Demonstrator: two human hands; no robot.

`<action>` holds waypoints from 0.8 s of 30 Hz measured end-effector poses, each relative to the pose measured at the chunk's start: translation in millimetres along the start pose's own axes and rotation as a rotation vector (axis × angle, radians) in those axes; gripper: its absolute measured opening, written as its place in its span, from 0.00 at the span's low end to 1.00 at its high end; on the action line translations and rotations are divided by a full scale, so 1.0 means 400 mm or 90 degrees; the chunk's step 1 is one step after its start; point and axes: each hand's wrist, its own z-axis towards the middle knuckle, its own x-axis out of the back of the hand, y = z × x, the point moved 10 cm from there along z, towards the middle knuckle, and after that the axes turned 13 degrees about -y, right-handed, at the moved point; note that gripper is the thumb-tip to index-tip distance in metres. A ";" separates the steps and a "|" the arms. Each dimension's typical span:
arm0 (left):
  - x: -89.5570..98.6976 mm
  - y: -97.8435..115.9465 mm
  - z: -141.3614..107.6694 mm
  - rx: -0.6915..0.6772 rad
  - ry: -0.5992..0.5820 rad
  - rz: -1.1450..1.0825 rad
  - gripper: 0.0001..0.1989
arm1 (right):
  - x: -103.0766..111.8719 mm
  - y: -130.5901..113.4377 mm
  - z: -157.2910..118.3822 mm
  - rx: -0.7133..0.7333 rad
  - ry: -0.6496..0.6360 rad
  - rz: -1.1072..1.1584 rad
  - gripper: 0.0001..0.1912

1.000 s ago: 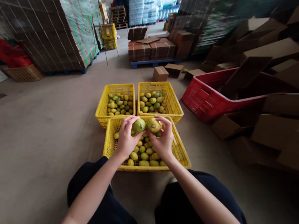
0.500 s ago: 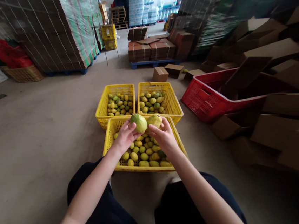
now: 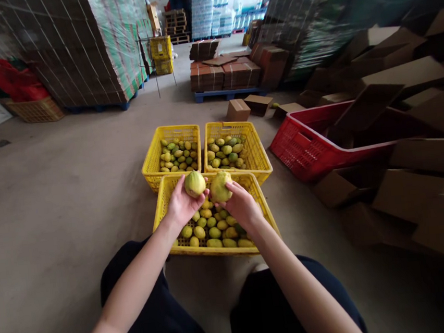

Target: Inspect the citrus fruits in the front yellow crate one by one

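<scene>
Over the near yellow crate (image 3: 222,250), my left hand (image 3: 183,206) holds a round yellow-green fruit (image 3: 195,184) in its curled fingers. My right hand (image 3: 241,202) grips a yellower fruit (image 3: 221,186), thumb on its upper right side. The two fruits are close together with a small gap between them. Several yellow and green fruits (image 3: 215,233) lie in the crate below, partly hidden by my hands. Behind it stand a left rear yellow crate (image 3: 149,165) and a right rear yellow crate (image 3: 260,155), both holding similar fruits.
A red crate (image 3: 302,148) with cardboard in it stands at the right, among heaped cardboard boxes (image 3: 413,190). Farther back, flattened cartons lie on a blue pallet (image 3: 231,94). Tall wrapped stacks (image 3: 73,50) rise on both sides. My knees flank the near crate's front edge.
Both fruits have been turned in my hands. The left one has moved slightly left and the right one slightly left and down, and a gap now shows between them.
</scene>
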 end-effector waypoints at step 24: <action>0.015 -0.039 0.000 0.087 0.016 0.075 0.22 | 0.065 0.080 -0.022 -0.150 0.183 0.047 0.12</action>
